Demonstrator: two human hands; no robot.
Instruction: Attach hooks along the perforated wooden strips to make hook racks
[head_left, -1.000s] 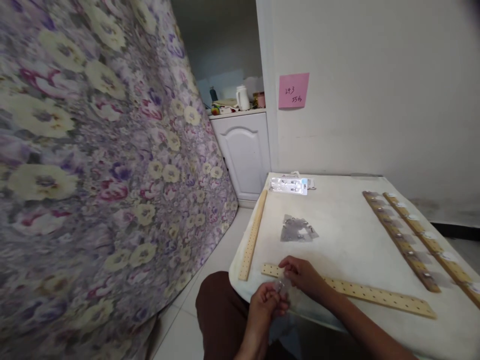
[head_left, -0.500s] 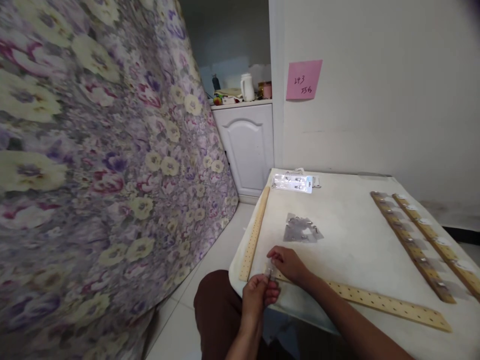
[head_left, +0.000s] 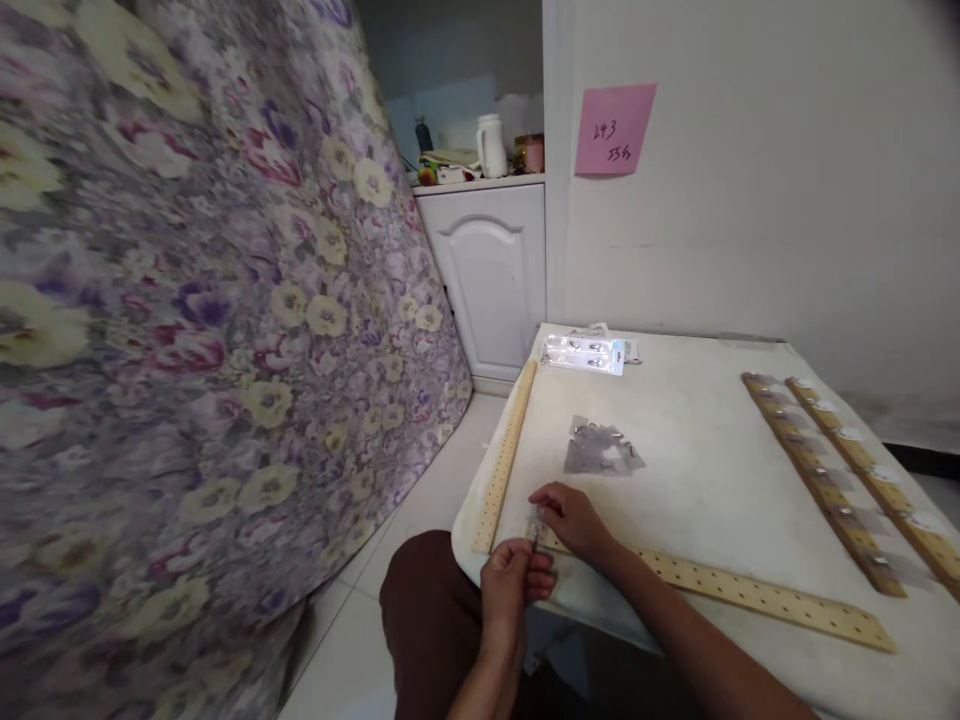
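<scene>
My left hand is pinched shut on a small clear packet with a metal piece, held at the near-left corner of the white table. My right hand rests with curled fingers on the left end of a pale wooden strip with rows of holes, and its fingertips touch the same small packet. A second perforated strip lies along the table's left edge. A loose pile of clear packets lies just beyond my hands.
Two more wooden strips with small packets fastened along them lie at the right. A shiny blister pack sits at the far edge. A flowered mattress leans at the left. A white cabinet and a pink note stand behind.
Both hands have shifted left along the near strip to its left end, still working the small packet. The view has tipped down slightly.
</scene>
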